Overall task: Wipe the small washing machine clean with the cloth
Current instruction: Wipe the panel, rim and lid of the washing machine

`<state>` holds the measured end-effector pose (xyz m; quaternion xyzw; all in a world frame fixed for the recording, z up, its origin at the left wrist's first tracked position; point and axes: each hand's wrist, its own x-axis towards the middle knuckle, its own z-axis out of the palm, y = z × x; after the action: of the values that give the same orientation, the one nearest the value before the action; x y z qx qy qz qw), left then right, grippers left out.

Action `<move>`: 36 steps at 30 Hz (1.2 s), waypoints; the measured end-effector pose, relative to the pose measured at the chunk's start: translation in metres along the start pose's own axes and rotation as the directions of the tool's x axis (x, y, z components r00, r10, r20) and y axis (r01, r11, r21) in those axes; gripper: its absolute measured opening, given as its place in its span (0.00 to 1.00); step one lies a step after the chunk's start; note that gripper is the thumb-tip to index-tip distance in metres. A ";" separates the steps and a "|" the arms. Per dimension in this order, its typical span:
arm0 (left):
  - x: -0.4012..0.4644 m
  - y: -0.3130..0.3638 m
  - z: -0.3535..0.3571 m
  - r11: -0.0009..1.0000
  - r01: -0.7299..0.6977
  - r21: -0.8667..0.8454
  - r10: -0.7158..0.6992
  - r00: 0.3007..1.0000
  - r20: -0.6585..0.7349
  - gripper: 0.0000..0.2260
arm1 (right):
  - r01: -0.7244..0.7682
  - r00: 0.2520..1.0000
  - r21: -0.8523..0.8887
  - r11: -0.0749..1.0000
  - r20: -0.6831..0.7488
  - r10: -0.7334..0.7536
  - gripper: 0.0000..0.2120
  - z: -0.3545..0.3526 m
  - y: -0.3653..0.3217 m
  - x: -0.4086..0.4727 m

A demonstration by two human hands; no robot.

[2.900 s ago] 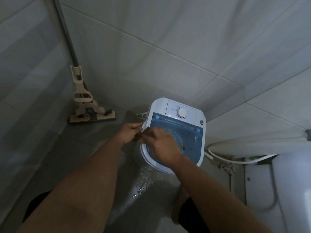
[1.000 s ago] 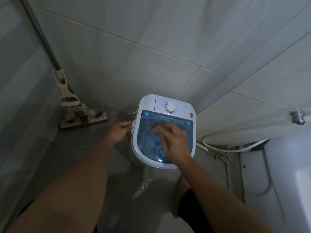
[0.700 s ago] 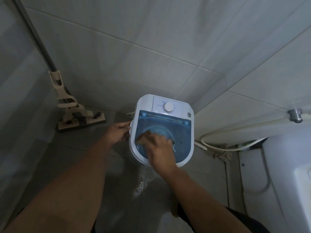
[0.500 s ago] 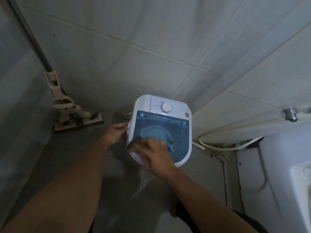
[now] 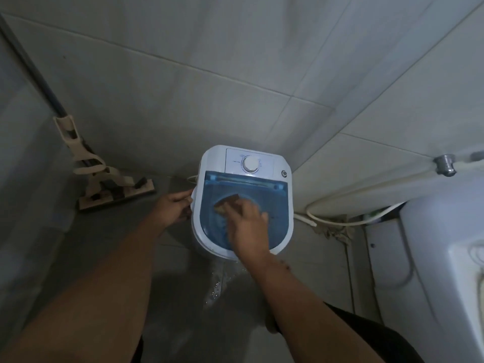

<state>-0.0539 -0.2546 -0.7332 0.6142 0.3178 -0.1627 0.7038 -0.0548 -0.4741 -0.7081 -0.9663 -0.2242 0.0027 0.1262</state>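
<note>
Two bare forearms reach down to the small washing machine (image 5: 243, 197), which stands on the wet floor (image 5: 220, 284) in the corner of the tiled walls. Nearest its front edge, the right hand (image 5: 247, 226) lies flat on the blue translucent lid (image 5: 275, 205), fingers (image 5: 230, 210) pressing a brown cloth (image 5: 227, 203) against the lid's middle. At the machine's left side, the left hand (image 5: 174, 208) curls loosely around the white rim, fingertips touching it. Behind the lid sits the white dial (image 5: 250, 164). Farther left of the machine, a beige mop head (image 5: 115, 191) rests on the floor. Right of the machine, a pale hose (image 5: 340, 222) loops along the wall base.
</note>
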 end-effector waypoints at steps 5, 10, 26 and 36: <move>0.000 -0.001 0.001 0.999 -0.019 0.028 0.019 1.000 -0.005 0.16 | 0.300 0.954 0.005 0.954 0.006 -0.300 0.18 -0.018 0.000 -0.003; 0.007 -0.006 0.000 1.000 -0.021 -0.004 0.021 1.000 0.002 0.15 | -0.296 0.914 0.277 0.914 -0.197 0.355 0.15 -0.043 0.089 -0.007; -0.005 0.002 0.002 0.999 0.002 0.033 -0.001 1.000 -0.010 0.16 | -0.305 0.869 0.396 0.866 -0.257 0.423 0.16 -0.016 0.029 -0.055; -0.004 0.001 0.001 1.000 0.002 0.013 -0.002 1.000 0.004 0.16 | -0.355 0.911 0.269 0.895 -0.117 0.396 0.18 0.007 -0.017 -0.040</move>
<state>-0.0556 -0.2564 -0.7301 0.6182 0.3158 -0.1668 0.7002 -0.0981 -0.4752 -0.7126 -0.9655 -0.0192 -0.0273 0.2583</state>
